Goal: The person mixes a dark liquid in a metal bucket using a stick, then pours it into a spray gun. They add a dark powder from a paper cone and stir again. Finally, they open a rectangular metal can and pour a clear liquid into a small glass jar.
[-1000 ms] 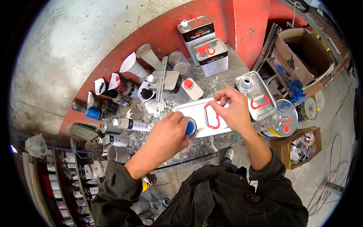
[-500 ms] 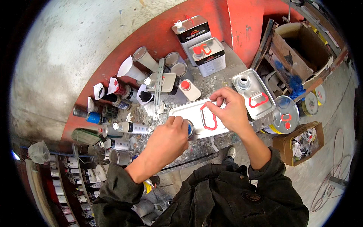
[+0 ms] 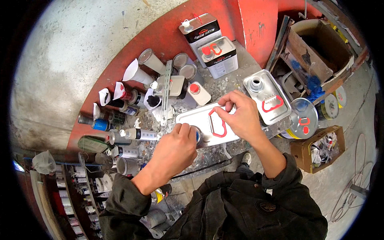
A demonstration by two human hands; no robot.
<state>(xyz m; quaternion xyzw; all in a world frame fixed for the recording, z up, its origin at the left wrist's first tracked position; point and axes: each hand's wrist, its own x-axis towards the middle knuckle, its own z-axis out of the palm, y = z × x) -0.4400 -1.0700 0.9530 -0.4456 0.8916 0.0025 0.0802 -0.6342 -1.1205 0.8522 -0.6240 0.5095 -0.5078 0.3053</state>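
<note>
A rectangular metal can (image 3: 186, 117) with a silver top stands in front of me, its red carrying handle (image 3: 224, 130) lying over the lid. Close to its round mouth (image 3: 198, 136), where some blue shows, is my left hand (image 3: 175, 147). Its fingers are curled closed; whatever they hold is hidden. My right hand (image 3: 243, 117) hovers over the can's far right part, thumb and fingers bent together by the handle's upper end. I cannot make out anything in that pinch. To the right stands a second rectangular can (image 3: 267, 98) with an uncapped spout and a red handle.
Behind are a small red-capped can (image 3: 199, 93), a perforated metal strip (image 3: 166, 94) and two tall cans (image 3: 219, 58). Paint tins and bottles (image 3: 138, 134) crowd the left. At right stand a round drum (image 3: 305, 119) and a cardboard box (image 3: 302, 157) of crumpled scraps.
The view has shifted slightly, so the cans sit a little higher and more to the left. Both hands keep nearly the same poses over the can.
</note>
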